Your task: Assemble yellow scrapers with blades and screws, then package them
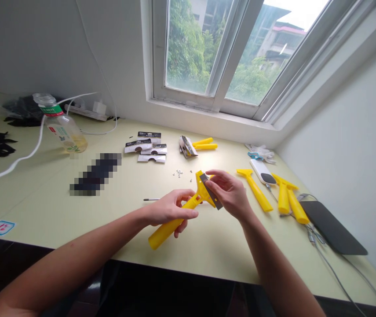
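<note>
I've got a pale table, a yellow scraper held above it. Loose yellow scrapers right of that scraper. My left hand grips the scraper's handle. My right hand pinches at the scraper's head. Printed sleeves beyond the scraper, to its left. Dark blade in that pinch, across the scraper's head. Small metal parts left of the head.
</note>
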{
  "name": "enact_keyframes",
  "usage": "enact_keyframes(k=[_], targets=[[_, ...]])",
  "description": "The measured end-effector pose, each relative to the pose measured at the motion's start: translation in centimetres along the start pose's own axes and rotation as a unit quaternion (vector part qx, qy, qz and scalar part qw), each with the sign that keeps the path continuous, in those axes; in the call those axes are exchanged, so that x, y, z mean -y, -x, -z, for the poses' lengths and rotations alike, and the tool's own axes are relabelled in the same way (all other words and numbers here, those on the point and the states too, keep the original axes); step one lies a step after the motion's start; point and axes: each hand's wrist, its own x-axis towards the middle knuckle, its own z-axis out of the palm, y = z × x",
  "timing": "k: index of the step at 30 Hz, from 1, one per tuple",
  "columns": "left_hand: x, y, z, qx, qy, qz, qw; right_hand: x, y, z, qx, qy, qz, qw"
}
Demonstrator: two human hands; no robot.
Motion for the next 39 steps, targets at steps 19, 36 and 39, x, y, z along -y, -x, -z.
enact_keyframes(k=[19,36,39], targets=[[1.6,-0.3,-0.8,-0.078,-0.094,-0.039,0.992,1.0,0.3,-1.3,-0.053,0.229,0.071,0.969],[1.6,-1.0,-0.9,-0.155,0.039,-0.082,0.984,0.6,0.8,-2.3,0.109,0.015,-0.040,0.993],[1.7,-1.0,-0.9,-0.156,0.033,-0.090,0.983,0.6,0.9,-2.1,0.116,0.008,-0.050,0.992]])
